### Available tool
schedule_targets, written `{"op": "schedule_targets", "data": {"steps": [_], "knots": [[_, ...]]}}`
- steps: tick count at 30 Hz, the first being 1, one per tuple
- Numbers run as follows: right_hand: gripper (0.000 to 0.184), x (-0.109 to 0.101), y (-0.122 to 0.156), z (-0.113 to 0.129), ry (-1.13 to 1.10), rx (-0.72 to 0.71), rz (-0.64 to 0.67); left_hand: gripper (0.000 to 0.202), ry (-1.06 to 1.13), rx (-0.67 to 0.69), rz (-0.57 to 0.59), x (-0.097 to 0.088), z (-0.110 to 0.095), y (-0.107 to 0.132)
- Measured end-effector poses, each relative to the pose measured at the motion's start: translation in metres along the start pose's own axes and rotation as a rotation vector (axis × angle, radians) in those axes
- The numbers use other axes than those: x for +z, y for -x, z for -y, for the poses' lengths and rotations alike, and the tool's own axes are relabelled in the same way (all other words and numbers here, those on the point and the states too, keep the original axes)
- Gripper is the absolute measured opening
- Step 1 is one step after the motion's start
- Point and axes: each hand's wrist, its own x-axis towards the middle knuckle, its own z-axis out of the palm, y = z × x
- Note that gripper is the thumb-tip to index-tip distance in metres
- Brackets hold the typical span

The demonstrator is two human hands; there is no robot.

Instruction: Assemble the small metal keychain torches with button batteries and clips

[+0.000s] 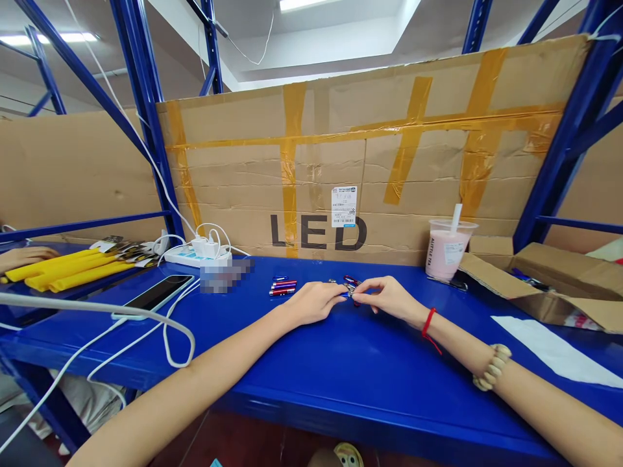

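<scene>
Bench with two bare hands at work. The blue tabletop (311, 370) runs from its straight front edge to an upright cardboard panel (233, 175) at the rear; a broad stretch of it lies between the forearms, leaving room toward the front edge. Near mid-bench, the left hand (314, 303) and right hand (392, 298) meet at a small blue-and-silver piece (345, 294): the left fingers are drawn together about its blue end, while the right thumb and forefinger pinch its silver side. Just left of the left hand lie slim, glossy red and blue cylinders (283, 289); other small pieces, partly hidden, lie behind the fingertips. At left, a flat phone (154, 295), looping white cables (182, 327) and a white power strip (187, 257) bound the space, with long yellow tubes (80, 269) beyond. At right stand a tapered, translucent cup (444, 250) of pink drink and an open, creased cardboard box (548, 305), before which lies a smooth white sheet (555, 350). The panel is corrugated and wrinkled, crossed by shiny brown tape (289, 168).
</scene>
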Motion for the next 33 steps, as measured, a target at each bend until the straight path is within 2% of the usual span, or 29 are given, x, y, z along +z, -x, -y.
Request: {"op": "schedule_targets", "data": {"steps": [7,10,15,20,24,28,33], "knots": [[0.035,-0.001,-0.004,-0.016,0.043,-0.041,0.102,0.025,-0.005,0.034,0.039,0.003,-0.007,0.004],[0.037,0.0,-0.003,-0.018,0.064,-0.042,0.101,0.024,-0.027,0.039,0.047,0.004,-0.007,0.004],[0.047,0.002,0.0,-0.008,0.026,0.027,0.067,0.025,-0.057,0.035,-0.041,0.004,-0.004,0.004],[0.052,0.004,0.006,0.011,-0.173,0.196,0.067,0.024,-0.162,0.043,-0.141,-0.003,-0.005,0.002],[0.054,0.003,0.006,0.013,-0.218,0.244,0.091,0.028,-0.245,0.074,-0.129,-0.008,-0.005,0.0],[0.055,-0.001,0.004,0.008,-0.199,0.266,0.088,0.031,-0.25,0.07,-0.107,-0.004,-0.003,-0.001],[0.053,-0.006,0.002,0.011,-0.077,0.191,0.09,0.028,-0.225,0.035,-0.076,-0.004,-0.003,-0.003]]}}
